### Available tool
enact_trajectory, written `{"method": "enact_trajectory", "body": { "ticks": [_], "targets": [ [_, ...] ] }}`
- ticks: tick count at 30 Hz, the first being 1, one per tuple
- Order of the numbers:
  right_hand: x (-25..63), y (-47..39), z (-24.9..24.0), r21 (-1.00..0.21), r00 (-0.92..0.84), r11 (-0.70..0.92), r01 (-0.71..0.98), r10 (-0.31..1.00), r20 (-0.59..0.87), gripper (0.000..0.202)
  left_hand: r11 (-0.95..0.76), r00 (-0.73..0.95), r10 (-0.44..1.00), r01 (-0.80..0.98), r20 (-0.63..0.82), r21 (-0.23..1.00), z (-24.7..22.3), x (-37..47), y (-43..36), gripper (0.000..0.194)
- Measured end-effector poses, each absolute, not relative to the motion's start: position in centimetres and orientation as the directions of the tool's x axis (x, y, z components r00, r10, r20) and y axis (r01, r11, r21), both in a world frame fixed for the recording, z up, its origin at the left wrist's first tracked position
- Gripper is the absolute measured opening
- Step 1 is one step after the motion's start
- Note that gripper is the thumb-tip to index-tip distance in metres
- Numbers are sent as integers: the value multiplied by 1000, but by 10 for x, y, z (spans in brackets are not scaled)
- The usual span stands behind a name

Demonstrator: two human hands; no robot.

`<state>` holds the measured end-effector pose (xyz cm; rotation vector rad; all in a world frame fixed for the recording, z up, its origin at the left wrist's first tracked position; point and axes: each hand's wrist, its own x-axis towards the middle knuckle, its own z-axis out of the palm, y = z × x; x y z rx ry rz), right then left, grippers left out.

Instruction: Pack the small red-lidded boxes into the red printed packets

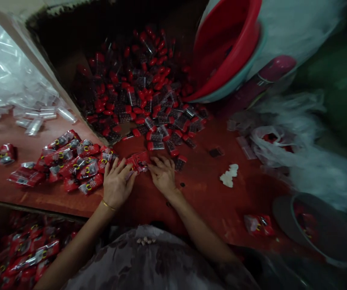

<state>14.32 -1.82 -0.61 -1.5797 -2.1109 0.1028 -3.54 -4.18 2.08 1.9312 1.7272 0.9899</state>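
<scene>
A red printed packet (pixel 139 161) lies flat on the red tabletop between my two hands. My left hand (pixel 116 184), with a thin gold bangle at the wrist, has its thumb and forefinger on the packet's left end; its other fingers are stretched out. At the right end, my right hand (pixel 164 176) grips the edge with bent fingers; the fingertips are partly hidden. Just beyond are small clear containers with red caps and dark contents (pixel 155 145), spilling from a cardboard box (pixel 45 68). Left of my left hand is a pile of filled red packets (pixel 77 161).
Clear empty tubes (pixel 36 125) heap up at the far left. A red basin (pixel 248 44) leans in the box beside a pink bottle (pixel 277 68). Plastic bags (pixel 318 161) and a grey tub (pixel 345 249) stand right. More red packets (pixel 31 253) lie below the table's left edge.
</scene>
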Motion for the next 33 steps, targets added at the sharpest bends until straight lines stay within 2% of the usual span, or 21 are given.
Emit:
{"method": "enact_trajectory", "body": {
  "ticks": [2,4,6,8,9,11,13,15,17,22,25,27,30,33],
  "targets": [
    [147,-20,0,-344,-174,329,879,895,411,21,-142,-55,970,658,235,740,30,-30,-40,33],
    [150,-24,10,-332,-153,340,880,864,479,22,-58,-77,989,568,124,821,38,-22,-36,34],
    [152,-31,20,-326,-163,368,871,842,514,23,29,-40,999,410,-13,912,42,-12,-30,31],
    [152,-38,28,-377,-152,385,843,841,519,23,86,23,996,193,-92,977,43,-3,-23,28],
    [151,-41,29,-442,-113,372,816,853,509,23,104,35,994,82,-107,991,42,2,-20,26],
    [149,-46,30,-650,39,289,703,897,441,31,130,2,992,-71,-130,989,41,9,-16,23],
    [146,-48,28,-859,155,187,476,944,292,43,142,-35,988,-116,-147,983,40,15,-17,21],
    [144,-48,28,-960,151,102,261,978,145,36,131,-35,990,-101,-135,986,41,18,-20,20],
    [143,-48,29,-981,122,54,187,989,78,22,94,-10,995,-63,-95,994,43,21,-24,19],
    [142,-52,28,-943,198,79,323,969,148,31,46,-32,998,14,-46,999,44,29,-31,20],
    [144,-53,24,-925,220,99,368,957,190,37,129,-42,990,-54,-131,990,42,36,-33,21],
    [145,-52,22,-919,208,108,380,958,199,35,211,-39,975,-166,-220,963,41,39,-33,23],
    [149,-50,22,-925,141,127,357,972,188,30,314,19,946,-310,-325,897,42,40,-31,30],
    [157,-48,23,-926,75,106,362,987,142,37,395,48,913,-351,-405,849,45,38,-27,32]
  ]
}}
